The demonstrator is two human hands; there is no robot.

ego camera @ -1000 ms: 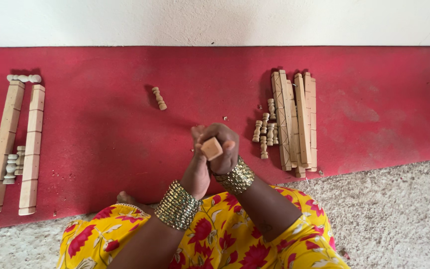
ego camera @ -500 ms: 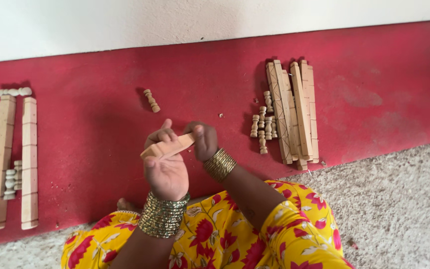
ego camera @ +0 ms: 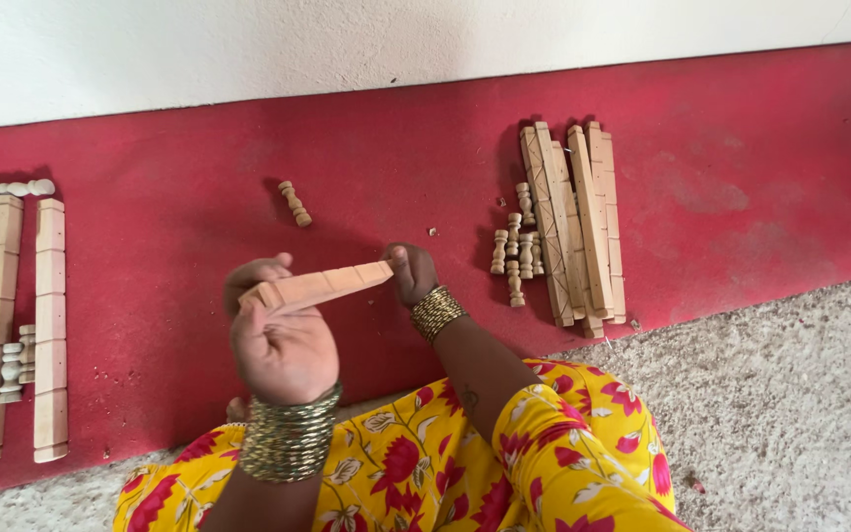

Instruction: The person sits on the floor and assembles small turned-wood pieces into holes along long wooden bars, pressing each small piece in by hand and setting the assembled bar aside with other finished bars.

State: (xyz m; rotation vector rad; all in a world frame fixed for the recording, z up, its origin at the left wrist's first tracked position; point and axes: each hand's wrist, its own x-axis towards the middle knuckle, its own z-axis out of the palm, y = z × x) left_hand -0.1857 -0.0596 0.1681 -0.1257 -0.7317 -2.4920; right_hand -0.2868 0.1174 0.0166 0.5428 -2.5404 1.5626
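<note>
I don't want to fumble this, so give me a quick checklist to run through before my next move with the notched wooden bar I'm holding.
1. Pale notched wooden bar gripped at both ends: ok, left hand, right hand.
2. Bar lifted off the red mat: ok.
3. Small turned wooden spindle within view, lying alone: ok.
4. Stack of carved wooden bars lying together: ok.
5. Bar's notches undamaged: cannot tell.

- Red mat (ego camera: pixel 741 177), laid along a white wall (ego camera: pixel 347 39).
- Two long wooden bars (ego camera: pixel 17 325), left side, parallel, small turned pegs (ego camera: pixel 14 360) between them.
- Stack of wooden bars (ego camera: pixel 573 222), right, peg cluster (ego camera: pixel 516 251) just beside.
- Single peg (ego camera: pixel 294 203), lying apart.
- Grey carpet (ego camera: pixel 790 414).
</note>
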